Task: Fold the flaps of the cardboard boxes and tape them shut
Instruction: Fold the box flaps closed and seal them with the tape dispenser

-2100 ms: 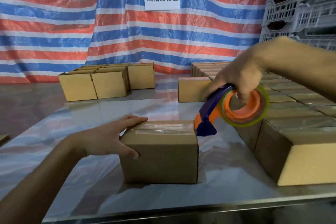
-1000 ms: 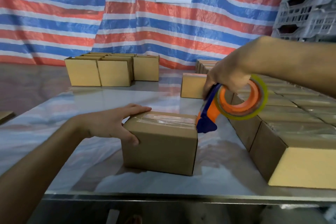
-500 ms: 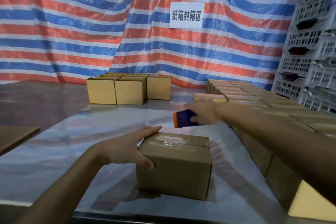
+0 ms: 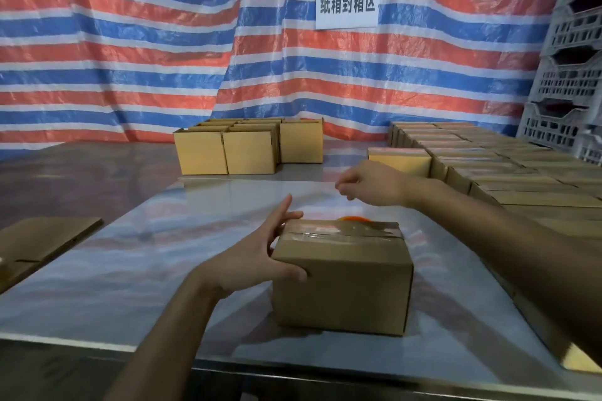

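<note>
Box (image 4: 342, 286) sits on the shiny surface (image 4: 146, 254), near front edge, center-right of view. Flaps down, clear tape (image 4: 338, 231) strip along top seam.

L hand (image 4: 257, 257) holds box at its left end: thumb (image 4: 293, 273) across upper front face, fingers (image 4: 293, 215) spread at top-left corner, one lifted off. So grasping the box.

R hand (image 4: 371, 185) is in the air beyond the box, not touching it. Fingers loosely curled, nothing seen in them; a bit blurred.

Orange bit of tape roll (image 4: 355, 219) pokes up just behind box's back top edge, rest hidden.

Bkgd: group of open boxes (image 4: 247, 153) at far side of surface, flaps up. Rows of closed boxes (image 4: 488, 166) packed along right side, front to back. Flat cardboard (image 4: 42, 238) at left edge. Red/blue/white striped tarp (image 4: 130, 42) behind, w/ white paper sign (image 4: 347, 2) on it. Stack of gray plastic crates (image 4: 576, 75) at far right.
</note>
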